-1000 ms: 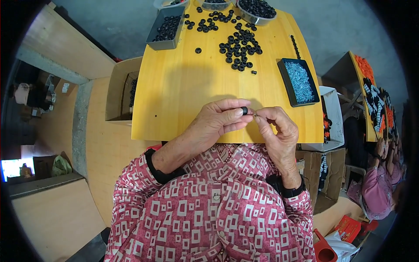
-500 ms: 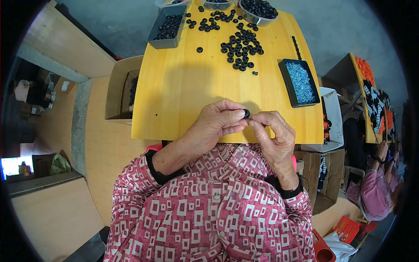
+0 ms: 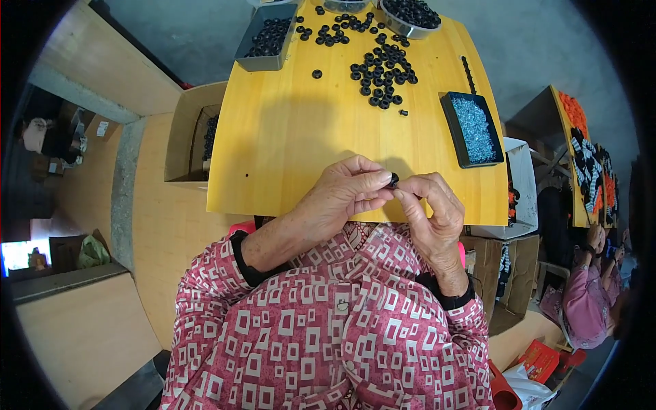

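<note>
Over the near edge of the yellow table, my left hand point(image 3: 344, 190) pinches a small round black piece point(image 3: 393, 180) with a hollow centre between thumb and fingers. My right hand point(image 3: 436, 208) meets it from the right, thumb and forefinger pressed together at the piece's lower side. Whatever those right fingertips hold is too small to make out. Many similar black round pieces point(image 3: 384, 72) lie loose farther up the table, and one stubby black part point(image 3: 403, 113) lies just nearer than them.
A black tray of small clear-blue bits point(image 3: 473, 130) stands at the right, beside a thin black strip point(image 3: 468, 74). At the back are a grey bin point(image 3: 260, 63) and a clear tub point(image 3: 408, 29) of black pieces. Cardboard boxes point(image 3: 181, 137) flank the table; another person point(image 3: 589, 307) sits far right.
My hands stay together at the black piece, which appears slightly turned between the fingertips. The whole view has shifted a little.
</note>
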`<state>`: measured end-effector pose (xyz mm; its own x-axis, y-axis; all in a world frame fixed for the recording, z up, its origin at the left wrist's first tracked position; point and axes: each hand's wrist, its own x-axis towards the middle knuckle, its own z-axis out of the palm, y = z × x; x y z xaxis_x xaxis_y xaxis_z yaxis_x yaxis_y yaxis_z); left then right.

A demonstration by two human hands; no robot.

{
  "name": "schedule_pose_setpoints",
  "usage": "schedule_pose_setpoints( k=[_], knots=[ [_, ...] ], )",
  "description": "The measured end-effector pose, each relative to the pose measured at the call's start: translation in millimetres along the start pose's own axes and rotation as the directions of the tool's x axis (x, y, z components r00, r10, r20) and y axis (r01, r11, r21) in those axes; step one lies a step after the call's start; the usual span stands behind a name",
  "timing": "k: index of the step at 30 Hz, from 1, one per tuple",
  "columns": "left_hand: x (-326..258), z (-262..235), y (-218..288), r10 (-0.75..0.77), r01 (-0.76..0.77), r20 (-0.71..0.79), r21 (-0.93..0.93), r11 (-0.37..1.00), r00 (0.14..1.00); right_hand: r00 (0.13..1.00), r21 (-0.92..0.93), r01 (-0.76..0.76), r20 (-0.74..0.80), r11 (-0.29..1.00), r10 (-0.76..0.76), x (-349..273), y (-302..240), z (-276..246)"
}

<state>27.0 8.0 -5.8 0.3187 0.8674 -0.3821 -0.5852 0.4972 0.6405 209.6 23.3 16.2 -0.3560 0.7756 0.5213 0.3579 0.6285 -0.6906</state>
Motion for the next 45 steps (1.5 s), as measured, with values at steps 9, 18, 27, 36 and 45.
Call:
schedule_pose_setpoints(
  k=[9, 18, 27, 36, 45],
  knots=[
    [-1, 0, 1, -0.011, 0.011, -0.007, 0.014, 1.0, 1.0, 0.999, 0.003, -0.039, 0.024, 0.999, 0.038, -1, 4, 0],
    [0, -5, 0, -0.039, 0.042, 0.058, -0.053, 0.998, 0.998, 0.998, 0.043, -0.059, -0.013, 0.997, 0.06, -3, 8, 1],
    [-3, -5, 1, -0.129, 0.128, 0.087, 0.012, 0.992, 0.988, 0.984, -0.155, 0.173, 0.072, 0.973, -0.164, 3, 3, -1],
    [-12, -12, 21, -0.036, 0.035, 0.008, 0.124, 0.992, 0.999, 0.994, -0.061, -0.103, 0.027, 0.993, 0.105, 36, 21, -30],
    [-11, -13, 20, 0.005, 0.003, -0.05, 0.148, 0.989, 0.999, 0.999, -0.545, -0.01, 0.027, 0.839, 0.029, 82, 93, 20]
  ],
)
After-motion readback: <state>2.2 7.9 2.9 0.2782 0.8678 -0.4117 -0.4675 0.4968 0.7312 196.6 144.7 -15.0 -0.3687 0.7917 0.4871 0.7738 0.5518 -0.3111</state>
